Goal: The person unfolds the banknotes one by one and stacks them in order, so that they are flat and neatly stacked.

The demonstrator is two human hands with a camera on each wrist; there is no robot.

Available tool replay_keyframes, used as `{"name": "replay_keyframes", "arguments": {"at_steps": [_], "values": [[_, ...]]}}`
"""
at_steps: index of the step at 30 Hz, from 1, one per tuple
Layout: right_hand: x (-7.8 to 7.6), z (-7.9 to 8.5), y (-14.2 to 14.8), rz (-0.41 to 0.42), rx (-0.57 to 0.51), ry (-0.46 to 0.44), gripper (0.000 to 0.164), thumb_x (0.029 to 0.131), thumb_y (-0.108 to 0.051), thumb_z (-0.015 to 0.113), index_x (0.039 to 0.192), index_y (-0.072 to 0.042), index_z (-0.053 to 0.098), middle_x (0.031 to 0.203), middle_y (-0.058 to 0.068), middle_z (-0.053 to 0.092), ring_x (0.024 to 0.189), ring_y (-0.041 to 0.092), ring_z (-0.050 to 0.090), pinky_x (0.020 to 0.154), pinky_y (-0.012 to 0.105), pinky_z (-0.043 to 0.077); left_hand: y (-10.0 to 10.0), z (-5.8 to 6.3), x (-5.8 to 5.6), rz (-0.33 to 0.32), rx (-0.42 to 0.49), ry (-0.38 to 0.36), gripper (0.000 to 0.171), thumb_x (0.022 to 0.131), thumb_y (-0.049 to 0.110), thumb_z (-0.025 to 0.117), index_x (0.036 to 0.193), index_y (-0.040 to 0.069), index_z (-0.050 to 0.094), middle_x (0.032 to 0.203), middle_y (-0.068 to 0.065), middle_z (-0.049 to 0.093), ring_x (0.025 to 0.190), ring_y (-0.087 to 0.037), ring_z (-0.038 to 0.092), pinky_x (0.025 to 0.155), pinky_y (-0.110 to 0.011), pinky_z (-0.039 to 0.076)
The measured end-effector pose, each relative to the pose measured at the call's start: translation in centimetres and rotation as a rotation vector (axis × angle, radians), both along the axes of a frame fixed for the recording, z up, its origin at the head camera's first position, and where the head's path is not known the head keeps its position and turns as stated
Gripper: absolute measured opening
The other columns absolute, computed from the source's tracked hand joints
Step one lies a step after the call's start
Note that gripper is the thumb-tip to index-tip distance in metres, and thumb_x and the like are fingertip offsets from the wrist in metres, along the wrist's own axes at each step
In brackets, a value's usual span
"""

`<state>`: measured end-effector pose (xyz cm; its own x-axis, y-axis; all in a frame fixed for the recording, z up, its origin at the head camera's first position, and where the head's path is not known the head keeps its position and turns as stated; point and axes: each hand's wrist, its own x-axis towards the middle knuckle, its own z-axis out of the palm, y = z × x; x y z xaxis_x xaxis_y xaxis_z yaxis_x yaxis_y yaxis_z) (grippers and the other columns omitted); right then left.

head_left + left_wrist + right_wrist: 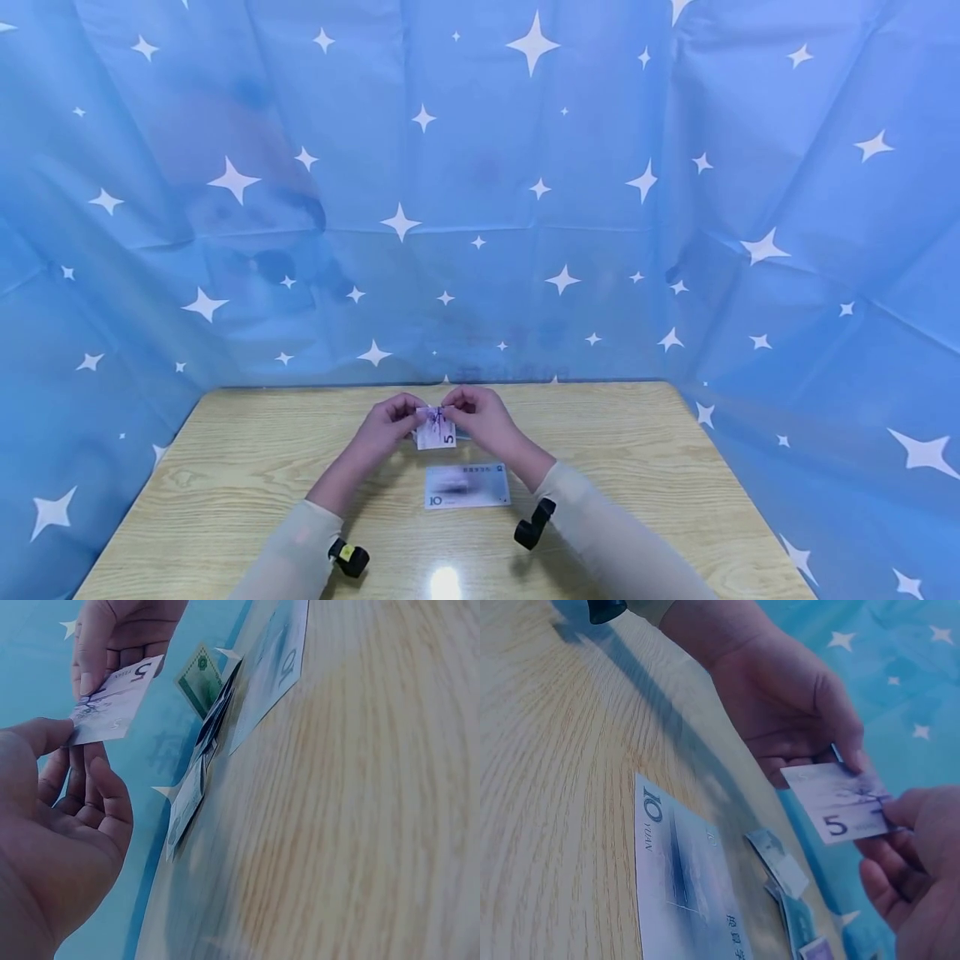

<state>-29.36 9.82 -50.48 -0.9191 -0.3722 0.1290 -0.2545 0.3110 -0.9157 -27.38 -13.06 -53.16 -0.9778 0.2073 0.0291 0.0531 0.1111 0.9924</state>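
Observation:
A purple 5-yuan banknote, apparently folded to a small square, is held above the table between both hands. My left hand pinches one side, thumb on top. The other side is pinched by my right hand, also with the thumb over the printed face. Below them a bluish 10-yuan banknote lies flat and unfolded on the table. Several folded banknotes rest beyond it, mostly hidden behind the hands in the head view. A green banknote sticks up among them in the left wrist view.
The wooden table ends just beyond the hands, where a blue star-patterned curtain hangs on the back and both sides. Black wrist cameras are strapped over the light sleeves. Light glares at the front edge.

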Motion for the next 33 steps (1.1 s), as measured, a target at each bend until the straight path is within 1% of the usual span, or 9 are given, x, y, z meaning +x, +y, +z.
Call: {"name": "replay_keyframes", "arguments": {"at_steps": [4, 7, 12, 18, 22, 24, 27, 30, 33], "values": [[0.2, 0.1, 0.3, -0.029, -0.024, 0.01, 0.005, 0.107, -0.013, 0.075, 0.11, -0.012, 0.079, 0.104, 0.0, 0.078, 0.091, 0.019, 0.069, 0.078, 0.03, 0.057, 0.2, -0.3, 0.2, -0.071, -0.039, -0.013, 0.024, 0.107, 0.011, 0.07, 0.126, -0.004, 0.07, 0.111, -0.008, 0.071, 0.096, -0.019, 0.065, 0.085, -0.036, 0.059], [0.2, 0.1, 0.6, -0.061, -0.033, 0.019, 0.004, 0.106, -0.014, 0.076, 0.109, -0.013, 0.079, 0.102, 0.0, 0.078, 0.09, 0.02, 0.068, 0.076, 0.029, 0.056, 0.4, -0.7, 0.4, -0.121, -0.05, -0.017, 0.025, 0.107, 0.012, 0.07, 0.125, -0.006, 0.069, 0.106, -0.007, 0.071, 0.096, -0.021, 0.065, 0.084, -0.035, 0.058], [0.2, 0.0, 1.1, -0.075, -0.044, 0.023, 0.005, 0.106, -0.014, 0.076, 0.11, -0.013, 0.079, 0.099, 0.002, 0.076, 0.084, 0.02, 0.065, 0.071, 0.027, 0.054, 0.7, -1.0, 0.8, -0.14, -0.041, -0.005, 0.021, 0.106, 0.012, 0.072, 0.119, -0.005, 0.07, 0.098, -0.008, 0.07, 0.093, -0.023, 0.064, 0.08, -0.033, 0.057], [0.2, -0.2, 1.5, -0.066, -0.076, 0.017, 0.007, 0.105, -0.013, 0.076, 0.112, -0.01, 0.077, 0.099, 0.005, 0.076, 0.084, 0.02, 0.065, 0.07, 0.026, 0.054, 1.0, -1.0, 0.7, -0.102, -0.043, 0.008, 0.017, 0.104, 0.011, 0.073, 0.114, -0.003, 0.072, 0.095, -0.008, 0.069, 0.089, -0.024, 0.063, 0.075, -0.032, 0.056], [0.5, -0.3, 1.8, -0.069, -0.098, -0.002, 0.014, 0.103, -0.005, 0.076, 0.118, -0.006, 0.075, 0.099, 0.009, 0.076, 0.085, 0.025, 0.067, 0.07, 0.027, 0.056, 1.1, -0.8, 0.4, -0.027, -0.035, -0.004, 0.014, 0.104, 0.01, 0.073, 0.114, -0.001, 0.073, 0.095, -0.006, 0.07, 0.087, -0.022, 0.064, 0.076, -0.033, 0.057], [0.8, -0.6, 1.9, -0.062, -0.105, -0.032, 0.017, 0.103, -0.002, 0.076, 0.119, -0.003, 0.074, 0.099, 0.011, 0.075, 0.087, 0.029, 0.068, 0.073, 0.032, 0.06, 1.1, -0.6, 0.3, 0.013, -0.024, -0.009, 0.014, 0.105, 0.012, 0.073, 0.114, 0.001, 0.074, 0.097, -0.006, 0.071, 0.087, -0.021, 0.064, 0.077, -0.035, 0.058], [1.3, -1.0, 2.0, -0.032, -0.101, -0.081, 0.016, 0.103, -0.002, 0.076, 0.118, -0.001, 0.072, 0.1, 0.014, 0.075, 0.089, 0.034, 0.071, 0.079, 0.045, 0.064, 1.1, -0.5, 0.2, 0.054, -0.009, -0.008, 0.014, 0.105, 0.013, 0.073, 0.113, 0.002, 0.075, 0.098, -0.006, 0.07, 0.088, -0.02, 0.064, 0.078, -0.035, 0.057], [1.8, -1.5, 2.1, 0.0, -0.091, -0.103, 0.013, 0.104, -0.004, 0.075, 0.115, 0.002, 0.071, 0.101, 0.016, 0.076, 0.09, 0.038, 0.074, 0.083, 0.055, 0.064, 1.2, -0.4, 0.0, 0.06, 0.012, -0.011, 0.012, 0.105, 0.011, 0.074, 0.113, 0.003, 0.075, 0.099, -0.007, 0.069, 0.089, -0.02, 0.062, 0.078, -0.033, 0.056], [2.2, -1.9, 2.2, 0.022, -0.094, -0.109, 0.01, 0.104, -0.004, 0.076, 0.11, 0.002, 0.07, 0.098, 0.014, 0.076, 0.092, 0.044, 0.075, 0.084, 0.057, 0.064, 1.4, -0.4, 0.1, 0.049, 0.017, -0.009, 0.013, 0.105, 0.011, 0.073, 0.115, 0.002, 0.074, 0.098, -0.005, 0.067, 0.089, -0.019, 0.061, 0.077, -0.032, 0.055]]}}
